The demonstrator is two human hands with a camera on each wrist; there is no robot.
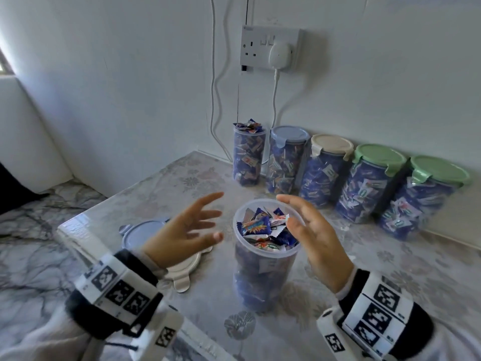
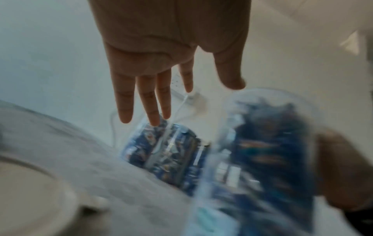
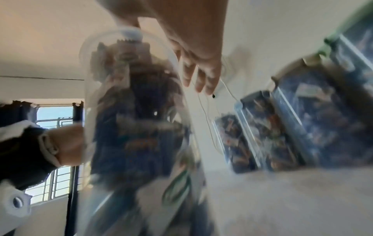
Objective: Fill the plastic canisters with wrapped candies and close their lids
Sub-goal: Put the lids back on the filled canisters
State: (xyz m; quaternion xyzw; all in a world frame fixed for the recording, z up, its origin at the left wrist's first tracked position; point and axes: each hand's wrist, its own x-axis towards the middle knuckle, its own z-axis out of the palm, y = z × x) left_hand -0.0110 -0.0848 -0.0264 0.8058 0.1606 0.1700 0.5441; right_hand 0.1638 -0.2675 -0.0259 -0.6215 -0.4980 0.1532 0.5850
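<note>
1. Standing upright in the lower centre of the head view, an open clear canister point(image 1: 263, 272) sits on the patterned table point(image 1: 377, 277), filled to the rim with blue-wrapped candies point(image 1: 263, 227).
2. The left hand point(image 1: 182, 230) hovers just left of the canister, fingers spread and straight, grasping nothing and not touching it.
3. The right hand point(image 1: 312, 235) hovers just right of the rim, fingers relaxed and extended, also released and empty; whether it brushes the rim cannot be told.
4. Under the left hand, 2 loose lids lie on the table: a blue lid point(image 1: 138, 233) and a cream lid point(image 1: 182, 267), overlapping.
5. Along the wall at the upper right stand 5 more filled canisters: 1 lidless canister point(image 1: 248, 157) heaped with candies, then a blue-lidded canister point(image 1: 285, 162), a cream-lidded canister point(image 1: 325, 173), and 2 green-lidded canisters point(image 1: 369, 183).
6. A wall socket point(image 1: 270, 46) with a white plug point(image 1: 279, 54) sits above them, its cable hanging down.
7. Both wrist views are blurred; each shows open fingers beside the candy-filled canister.
</note>
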